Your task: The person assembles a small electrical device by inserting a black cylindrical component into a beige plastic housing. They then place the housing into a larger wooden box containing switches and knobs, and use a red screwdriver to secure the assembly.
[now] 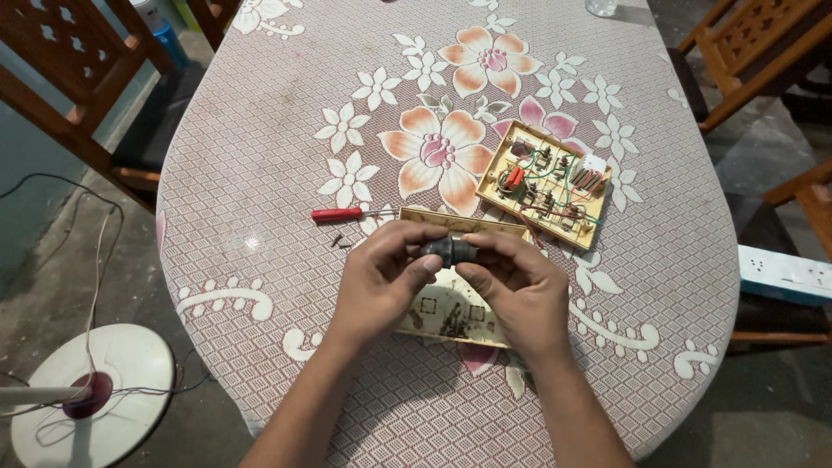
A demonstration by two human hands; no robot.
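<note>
Black and ribbed, a small roll of tape or similar round part [448, 251] sits pinched between both hands above the near middle of the worktop [260, 130]. In the head view, the left hand [381, 277] curls around its left end with thumb and fingertips closed on it, and the right hand [511, 286] grips the right end the same way, so neither hand is open. Directly below lies a cream plastic cover [451, 303] with square cut-outs, and just beyond it to the right an opened switch board [544, 184] shows its red and green wiring. A red-handled screwdriver [347, 213] rests to the left with loose screws [340, 242] beside it. Working it well probably means keeping both grips firm and close to the body, held over the cover so nothing dropped rolls off.
</note>
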